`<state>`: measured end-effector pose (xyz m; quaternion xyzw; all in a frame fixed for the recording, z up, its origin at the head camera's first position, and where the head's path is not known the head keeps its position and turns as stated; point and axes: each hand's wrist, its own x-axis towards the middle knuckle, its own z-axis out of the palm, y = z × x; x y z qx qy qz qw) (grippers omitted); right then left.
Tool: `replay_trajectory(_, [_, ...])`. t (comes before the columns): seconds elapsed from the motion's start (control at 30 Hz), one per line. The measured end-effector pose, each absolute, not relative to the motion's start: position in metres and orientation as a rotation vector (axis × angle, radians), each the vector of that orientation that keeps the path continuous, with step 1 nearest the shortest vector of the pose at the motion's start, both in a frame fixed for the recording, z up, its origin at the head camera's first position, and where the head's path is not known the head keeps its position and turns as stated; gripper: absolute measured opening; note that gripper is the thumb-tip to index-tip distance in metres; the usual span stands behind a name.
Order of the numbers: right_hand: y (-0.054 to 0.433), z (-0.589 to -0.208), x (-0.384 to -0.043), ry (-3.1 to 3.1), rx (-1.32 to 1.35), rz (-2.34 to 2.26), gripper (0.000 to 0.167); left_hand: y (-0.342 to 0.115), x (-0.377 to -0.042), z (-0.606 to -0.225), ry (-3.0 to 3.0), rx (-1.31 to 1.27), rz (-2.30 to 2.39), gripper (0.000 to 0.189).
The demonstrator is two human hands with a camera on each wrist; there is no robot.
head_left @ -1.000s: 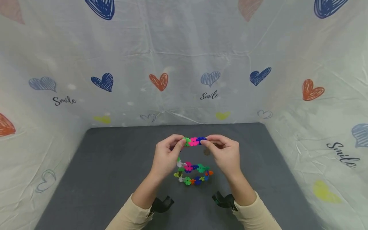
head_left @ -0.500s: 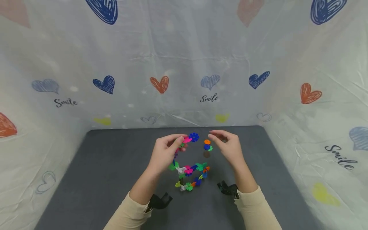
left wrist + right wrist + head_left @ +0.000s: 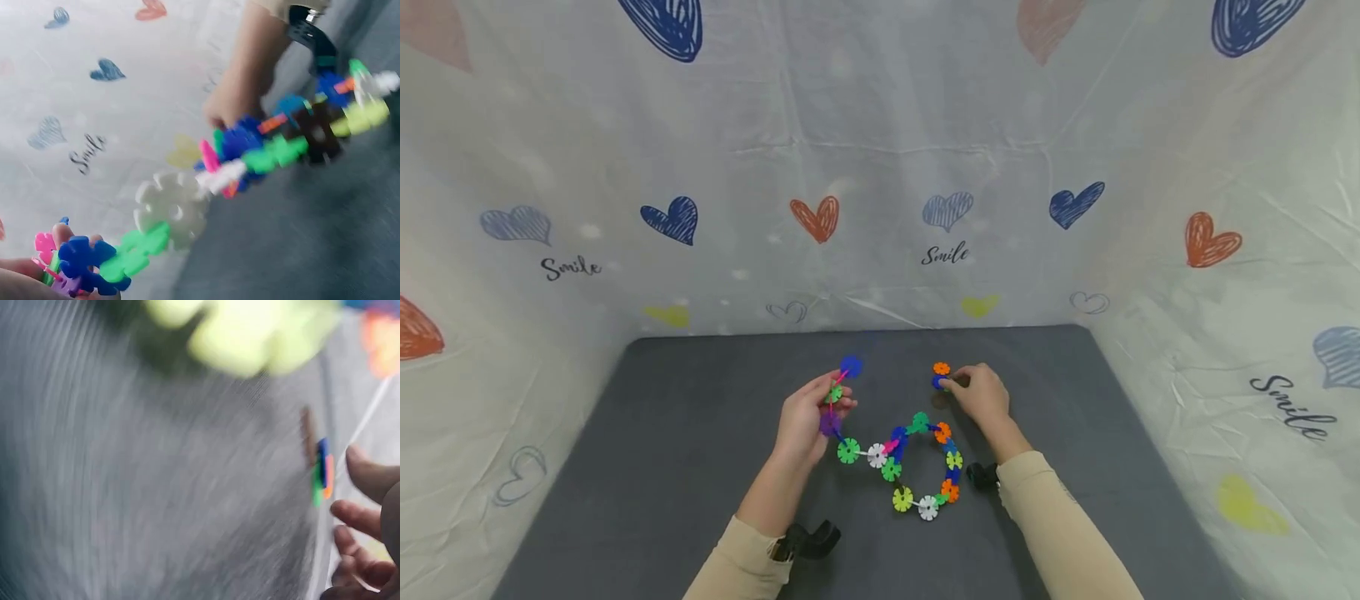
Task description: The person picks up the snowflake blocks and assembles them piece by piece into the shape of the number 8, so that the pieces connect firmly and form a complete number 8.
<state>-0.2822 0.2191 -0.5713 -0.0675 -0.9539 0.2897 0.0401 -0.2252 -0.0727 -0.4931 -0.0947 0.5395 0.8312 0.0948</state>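
A chain of colourful plastic snowflake discs (image 3: 848, 451) has its upper end in my left hand (image 3: 802, 421), which grips it near the pink and green pieces. A blue disc (image 3: 852, 367) forms the tip above those fingers. The lower part curves into a ring over the table, with a brown disc (image 3: 317, 132) and a white disc (image 3: 178, 209) showing in the left wrist view. My right hand (image 3: 981, 396) has its fingertips right at a loose blue disc (image 3: 937, 382). In the right wrist view its thumb and fingers are spread beside the loose discs.
A loose orange disc (image 3: 941, 368) lies just behind the blue one on the dark grey table (image 3: 715, 467). A brown disc (image 3: 939, 401) and a green disc (image 3: 316, 484) lie close by. A pale curtain (image 3: 880, 108) with printed hearts surrounds the table.
The hands have drawn apart. My right hand has let go of the chain's blue end and come down to the loose discs. My left hand has swung the chain leftward, spreading its ring.
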Motion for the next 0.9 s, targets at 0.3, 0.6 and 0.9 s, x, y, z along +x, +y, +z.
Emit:
replay_trajectory(0.3, [0.213, -0.575, -0.293, -2.986, -0.095, 0.602, 0.036, -0.072, -0.220, -0.543, 1.844, -0.385, 2.251, 0.040])
replay_trajectory(0.6, [0.228, -0.562, -0.286, -2.836, -0.141, 1.310, 0.019, -0.078, -0.228, -0.557, 2.164, -0.362, 1.948, 0.029])
replay_trajectory(0.9, [0.203, -0.532, -0.252, -2.746, 0.010, 1.392, 0.017, -0.073, -0.233, -0.549, 2.014, -0.382, 2.026, 0.031])
